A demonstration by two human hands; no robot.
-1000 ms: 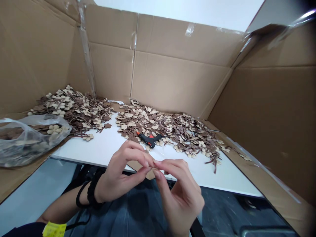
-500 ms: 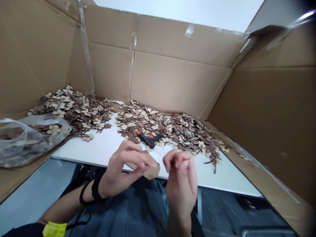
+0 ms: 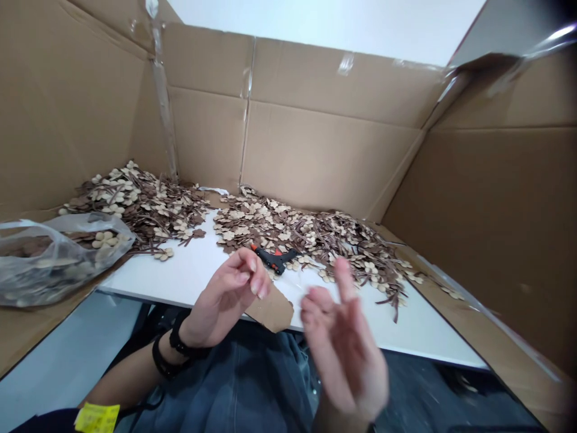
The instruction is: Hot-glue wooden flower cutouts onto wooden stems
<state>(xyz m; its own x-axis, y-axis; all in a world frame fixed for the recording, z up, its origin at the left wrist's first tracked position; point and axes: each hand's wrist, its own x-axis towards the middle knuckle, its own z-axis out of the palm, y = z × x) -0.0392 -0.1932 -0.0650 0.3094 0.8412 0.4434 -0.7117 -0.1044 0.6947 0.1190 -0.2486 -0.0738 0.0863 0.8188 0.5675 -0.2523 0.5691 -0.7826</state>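
Observation:
My left hand (image 3: 229, 294) hovers over the near edge of the white table (image 3: 189, 273), fingers curled together at the tips; I cannot see whether anything is between them. My right hand (image 3: 345, 346) is lower and to the right, above my lap, fingers stretched out and blurred by motion, holding nothing. A brown cardboard scrap (image 3: 273, 311) lies on the table edge between the hands. Just beyond it a black and orange glue gun (image 3: 273, 258) rests beside a heap of pale wooden flower shapes and brown sticks (image 3: 315, 237).
A second heap of flower shapes and sticks (image 3: 139, 201) lies at the back left. A clear plastic bag (image 3: 49, 258) with more pieces sits at the left. Tall cardboard walls (image 3: 315, 150) enclose the table on three sides.
The hands have come apart. My right hand has dropped toward my lap and spread its fingers. My left hand has stayed near the table edge with its fingers still curled.

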